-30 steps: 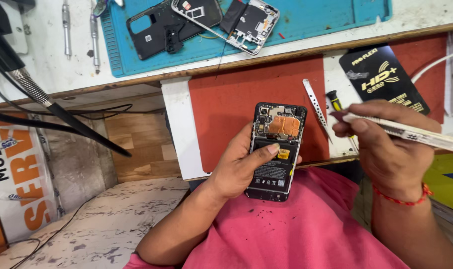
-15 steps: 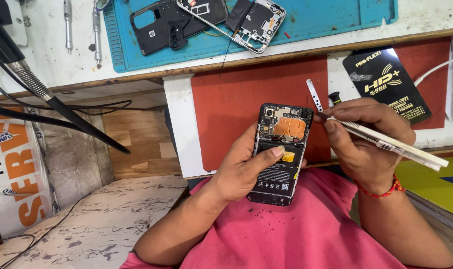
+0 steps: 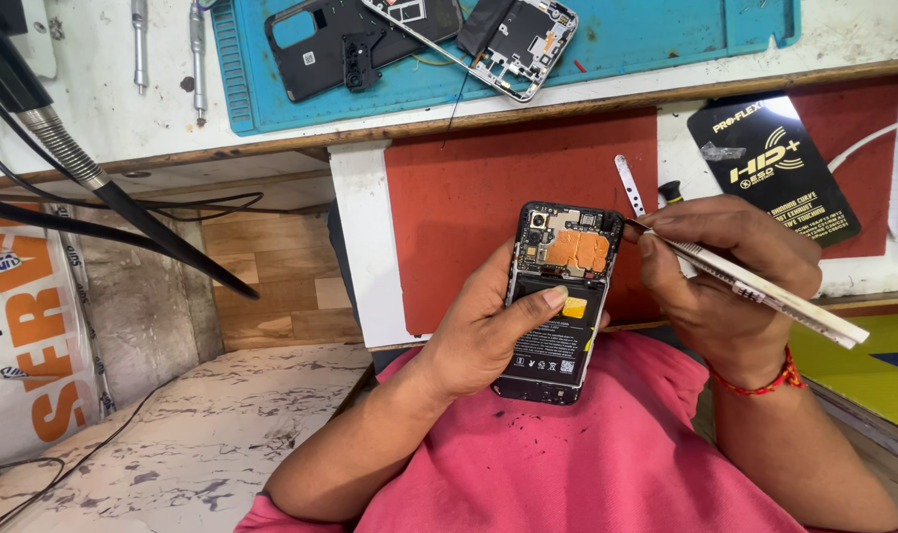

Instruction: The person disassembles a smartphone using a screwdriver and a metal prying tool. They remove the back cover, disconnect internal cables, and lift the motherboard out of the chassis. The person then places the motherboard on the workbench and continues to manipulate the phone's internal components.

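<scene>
While the left hand [image 3: 488,336] cups the black phone with its back cover off [image 3: 557,301], its thumb lies flat across the dark battery, near a small yellow tag. That hand is curled shut round the phone's left edge & back. The phone sits up off the lap, over the pink shirt [image 3: 587,464], just near the red mat [image 3: 468,217].

The right hand [image 3: 720,286] is closed in a pinch on long silver tweezers [image 3: 755,291]. The tips touch the phone's top right corner, right by the orange copper patch [image 3: 577,249] & the bare board.

What could go wrong, I think:
- Tips are metal. If they slip onto the board they could scratch tiny parts or bridge 2 contacts.
- A hard poke w/ the tips toward the battery could hurt it.
- Phone is held by one hand only, in the air. A strong push from the right could twist it loose, & it drops on the lap or floor.
- Any tiny bit picked up could fall into the shirt folds & get lost.

Far off, on the blue mat [image 3: 666,39], lie a black back cover [image 3: 340,49] & a phone frame [image 3: 518,35].
</scene>
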